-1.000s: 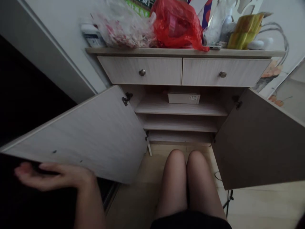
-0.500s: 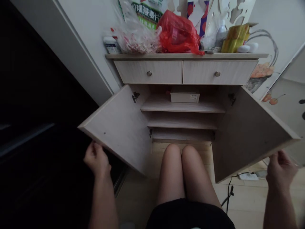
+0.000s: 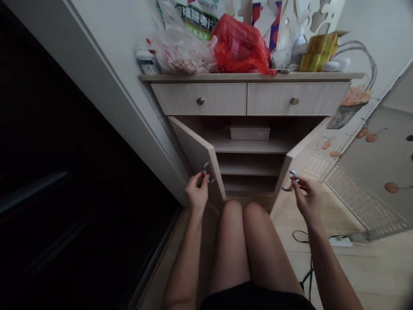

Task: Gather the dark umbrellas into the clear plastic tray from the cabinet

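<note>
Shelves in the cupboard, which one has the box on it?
The top shelf, right beneath the drawers. A pale box sits on it; no box shows on the two lower shelves.

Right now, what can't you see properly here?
All in the head view:
Left door: inner side turned away from the camera.
Left hand: some fingers hidden by the hand itself.
Drawers: shut fronts hide their insides.
Red bag: crumpled plastic veils what's inside.
Label on the box: too small to read.
Green pack: cut off by the top edge.
</note>
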A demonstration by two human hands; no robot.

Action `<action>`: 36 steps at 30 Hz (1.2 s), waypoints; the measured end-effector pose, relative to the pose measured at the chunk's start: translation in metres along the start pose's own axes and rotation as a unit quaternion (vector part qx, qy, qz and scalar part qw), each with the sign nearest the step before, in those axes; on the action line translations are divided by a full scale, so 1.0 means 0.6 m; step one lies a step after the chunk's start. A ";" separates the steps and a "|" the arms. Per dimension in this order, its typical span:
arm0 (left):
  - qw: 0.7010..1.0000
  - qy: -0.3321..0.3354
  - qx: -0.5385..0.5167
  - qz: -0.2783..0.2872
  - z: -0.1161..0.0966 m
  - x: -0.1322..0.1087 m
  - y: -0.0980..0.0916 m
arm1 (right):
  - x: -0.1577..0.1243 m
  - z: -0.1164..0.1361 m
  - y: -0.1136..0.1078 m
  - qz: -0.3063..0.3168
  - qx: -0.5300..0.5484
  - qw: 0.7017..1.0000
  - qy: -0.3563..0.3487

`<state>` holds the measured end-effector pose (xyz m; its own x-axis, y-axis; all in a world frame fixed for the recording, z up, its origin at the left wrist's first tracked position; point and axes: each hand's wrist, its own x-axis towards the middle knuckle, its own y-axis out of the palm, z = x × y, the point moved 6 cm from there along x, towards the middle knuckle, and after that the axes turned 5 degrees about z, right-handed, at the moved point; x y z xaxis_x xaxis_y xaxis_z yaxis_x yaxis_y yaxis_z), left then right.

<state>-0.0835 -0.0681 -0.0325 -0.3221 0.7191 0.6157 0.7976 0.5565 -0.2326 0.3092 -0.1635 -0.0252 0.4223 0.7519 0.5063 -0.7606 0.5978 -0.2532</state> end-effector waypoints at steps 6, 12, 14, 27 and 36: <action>0.997 -0.002 0.024 0.071 -0.028 0.033 0.118 | 0.079 0.012 0.146 0.030 0.018 0.999 -0.029; 0.992 0.003 0.022 0.122 -0.040 0.066 0.205 | 0.146 0.018 0.248 0.035 -0.033 0.999 -0.011; 0.991 0.003 0.028 0.133 -0.041 0.076 0.228 | 0.162 0.017 0.267 0.034 -0.046 0.998 -0.016; 0.984 -0.003 0.080 0.160 -0.043 0.130 0.325 | 0.237 -0.015 0.335 0.025 -0.085 0.996 -0.027; 0.980 0.008 0.106 0.171 -0.037 0.149 0.344 | 0.260 -0.024 0.352 0.012 -0.050 0.998 -0.031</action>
<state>0.0635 0.1017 -0.0089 -0.0460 0.8726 0.4863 0.7332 0.3601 -0.5768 0.2216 0.0845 -0.0117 0.3706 0.7496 0.5484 -0.7158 0.6068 -0.3456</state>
